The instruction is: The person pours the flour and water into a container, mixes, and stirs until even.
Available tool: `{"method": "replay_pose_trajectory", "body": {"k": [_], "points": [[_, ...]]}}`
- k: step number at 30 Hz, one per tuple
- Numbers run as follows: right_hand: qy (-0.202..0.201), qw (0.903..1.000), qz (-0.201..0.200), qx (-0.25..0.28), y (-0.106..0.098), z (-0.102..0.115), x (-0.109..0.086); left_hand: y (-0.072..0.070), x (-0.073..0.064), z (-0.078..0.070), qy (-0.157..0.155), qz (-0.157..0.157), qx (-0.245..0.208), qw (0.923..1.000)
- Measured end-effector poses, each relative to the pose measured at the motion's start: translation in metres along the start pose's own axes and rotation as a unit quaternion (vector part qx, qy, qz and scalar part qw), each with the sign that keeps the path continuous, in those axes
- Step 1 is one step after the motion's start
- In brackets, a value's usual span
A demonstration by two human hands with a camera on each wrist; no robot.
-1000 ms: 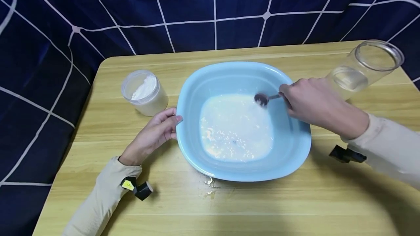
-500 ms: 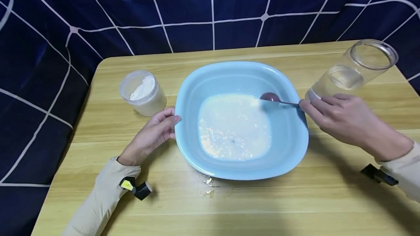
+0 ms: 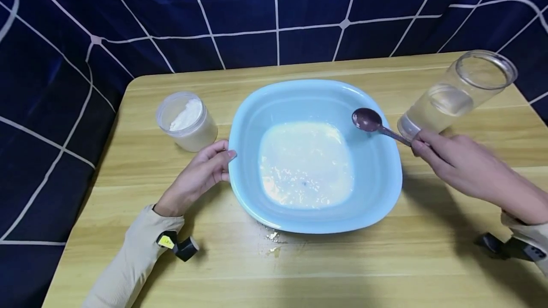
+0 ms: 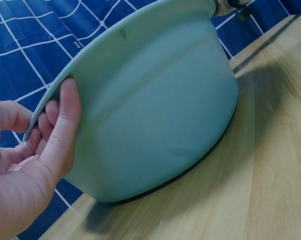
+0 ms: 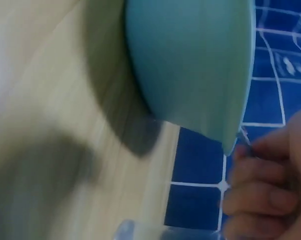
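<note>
A light blue plastic basin stands mid-table with a milky white liquid in its bottom. My left hand grips its left rim, thumb on the rim and fingers under it; the left wrist view shows those fingers against the outer wall. My right hand holds a dark brown spoon by the handle's end. The spoon's bowl, with a little white residue in it, is over the basin's right inner side. In the right wrist view the right hand is beside the rim, most of the spoon hidden.
Left of the basin is a clear plastic jar of white powder. A tall clear jar partly filled with clear liquid stands behind my right hand. Small wet spots lie on the wooden table in front of the basin.
My right hand has moved right and toward me, drawing the spoon from over the white liquid to the basin's right rim. The left hand has stayed on the left rim.
</note>
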State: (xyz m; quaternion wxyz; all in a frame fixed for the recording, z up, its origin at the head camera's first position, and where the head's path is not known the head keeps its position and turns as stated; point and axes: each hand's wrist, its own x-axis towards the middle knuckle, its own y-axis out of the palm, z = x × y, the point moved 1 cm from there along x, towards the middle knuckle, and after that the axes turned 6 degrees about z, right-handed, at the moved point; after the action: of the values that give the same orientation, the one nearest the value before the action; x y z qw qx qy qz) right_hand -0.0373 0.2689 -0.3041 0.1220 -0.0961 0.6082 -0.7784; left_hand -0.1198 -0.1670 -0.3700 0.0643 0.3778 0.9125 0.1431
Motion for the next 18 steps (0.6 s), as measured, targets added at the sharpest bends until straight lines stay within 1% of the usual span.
{"method": "replay_pose_trajectory", "body": {"k": [1,2,3,4,5,6,8,10,12,13,15,17,18], "points": [[0.012,0.9988,0.026,0.040,0.001,-0.003,-0.004,0.000,0.000,0.000,-0.001,-0.001,-0.001,1.0000],[0.016,0.9951,0.048,0.085,0.003,-0.007,-0.007,0.000,-0.001,0.000,-0.002,-0.003,-0.002,1.0000],[0.019,0.9886,0.067,0.133,0.005,-0.010,-0.011,0.000,-0.001,0.000,-0.003,-0.004,-0.003,1.0000],[0.022,0.9811,0.074,0.178,0.007,-0.012,-0.015,0.000,-0.001,0.000,-0.003,-0.003,-0.004,1.0000],[0.030,0.9757,0.071,0.205,0.009,-0.014,-0.018,0.000,-0.001,0.000,-0.003,-0.003,-0.005,1.0000],[0.038,0.9738,0.058,0.217,0.011,-0.016,-0.022,0.000,-0.001,0.000,-0.002,-0.002,-0.005,1.0000],[0.057,0.9716,0.015,0.229,0.014,-0.020,-0.031,0.000,-0.001,0.000,-0.002,0.000,-0.007,1.0000],[0.086,0.9680,-0.029,0.234,0.015,-0.023,-0.040,0.001,0.000,0.000,-0.002,0.003,-0.008,1.0000],[0.114,0.9590,-0.056,0.254,0.017,-0.027,-0.049,0.001,0.000,0.000,-0.001,0.004,-0.008,1.0000],[0.130,0.9508,-0.057,0.275,0.018,-0.029,-0.053,0.001,0.000,0.001,0.000,0.004,-0.009,1.0000],[0.154,0.9294,-0.054,0.331,0.022,-0.033,-0.061,0.000,0.000,0.001,0.002,0.005,-0.009,0.9999],[0.173,0.9095,-0.054,0.374,0.026,-0.037,-0.067,0.000,-0.001,0.001,0.002,0.005,-0.010,0.9999],[0.179,0.9039,-0.057,0.384,0.027,-0.038,-0.070,0.000,-0.001,0.001,0.002,0.005,-0.010,0.9999]]}}
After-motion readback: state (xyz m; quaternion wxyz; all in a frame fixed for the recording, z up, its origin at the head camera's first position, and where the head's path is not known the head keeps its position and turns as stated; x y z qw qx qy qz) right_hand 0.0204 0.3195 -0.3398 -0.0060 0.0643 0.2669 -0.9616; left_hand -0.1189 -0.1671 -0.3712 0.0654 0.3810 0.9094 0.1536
